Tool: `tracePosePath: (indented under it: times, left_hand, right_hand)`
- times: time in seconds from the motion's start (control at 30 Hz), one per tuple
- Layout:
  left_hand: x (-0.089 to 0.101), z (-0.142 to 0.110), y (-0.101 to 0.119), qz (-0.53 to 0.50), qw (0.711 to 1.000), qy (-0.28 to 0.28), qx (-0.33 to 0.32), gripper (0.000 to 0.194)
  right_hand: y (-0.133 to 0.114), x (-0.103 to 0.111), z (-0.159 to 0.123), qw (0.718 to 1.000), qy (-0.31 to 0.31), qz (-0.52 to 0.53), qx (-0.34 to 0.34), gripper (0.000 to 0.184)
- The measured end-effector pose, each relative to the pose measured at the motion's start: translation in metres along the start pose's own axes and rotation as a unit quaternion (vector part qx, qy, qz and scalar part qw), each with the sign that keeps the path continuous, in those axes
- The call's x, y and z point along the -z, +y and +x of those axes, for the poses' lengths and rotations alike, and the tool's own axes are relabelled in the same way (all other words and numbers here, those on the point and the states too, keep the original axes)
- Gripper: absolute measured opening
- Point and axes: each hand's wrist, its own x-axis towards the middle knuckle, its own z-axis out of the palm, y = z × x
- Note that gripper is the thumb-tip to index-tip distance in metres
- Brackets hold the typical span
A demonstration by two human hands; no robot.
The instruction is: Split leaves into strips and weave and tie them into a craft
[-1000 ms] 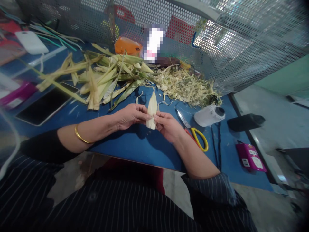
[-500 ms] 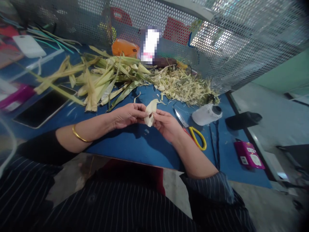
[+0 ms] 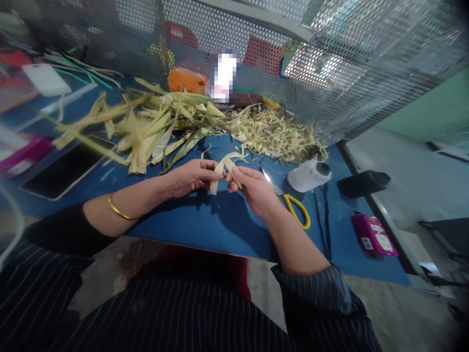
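Between my two hands is a pale corn husk (image 3: 227,159), split from its lower end into two strips that still join at the top. My left hand (image 3: 194,177) pinches the left strip between thumb and fingers. The right strip is pinched in my right hand (image 3: 251,185). Both hands are just above the blue table (image 3: 205,220). Behind them lies a heap of long dried corn husks (image 3: 154,124), and to its right a pile of shredded husk bits (image 3: 274,132). Scissors (image 3: 298,210) with yellow handles lie beside my right hand.
A white thread spool (image 3: 308,177) and a black spool (image 3: 364,184) lie to the right, near a magenta box (image 3: 375,234). A dark tablet-like device (image 3: 68,168) rests at left. An orange packet (image 3: 186,79) stands by the perforated metal screen (image 3: 252,29) at the back.
The small split in the husk has opened down to its lower end, so two strips now spread apart. My hands stay close together; the view has shifted slightly.
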Motion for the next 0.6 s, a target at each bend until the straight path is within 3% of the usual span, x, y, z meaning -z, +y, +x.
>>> tracePosePath:
  times: [0.1,0.2,0.4,0.5,0.6]
  left_hand:
    - [0.002,-0.001,0.002,0.044,0.999,-0.007,0.002,0.018]
    - [0.004,-0.002,0.004,0.082,0.996,-0.024,0.009,0.014]
    - [0.009,-0.002,0.007,0.098,0.995,-0.009,0.028,0.015]
    - [0.013,0.000,0.006,0.095,0.995,-0.001,0.035,0.017]
    - [0.015,0.001,0.006,0.088,0.995,0.028,0.039,0.020]
  right_hand:
    - [-0.003,-0.001,-0.003,0.991,0.077,-0.020,0.110,0.028]
    - [-0.011,0.002,-0.006,0.961,0.168,0.005,0.221,0.028]
    - [-0.031,0.033,0.000,0.923,0.254,0.082,0.277,0.025]
    - [-0.041,0.055,0.000,0.874,0.335,0.130,0.326,0.017]
    - [-0.050,0.071,-0.007,0.802,0.426,0.128,0.398,0.011]
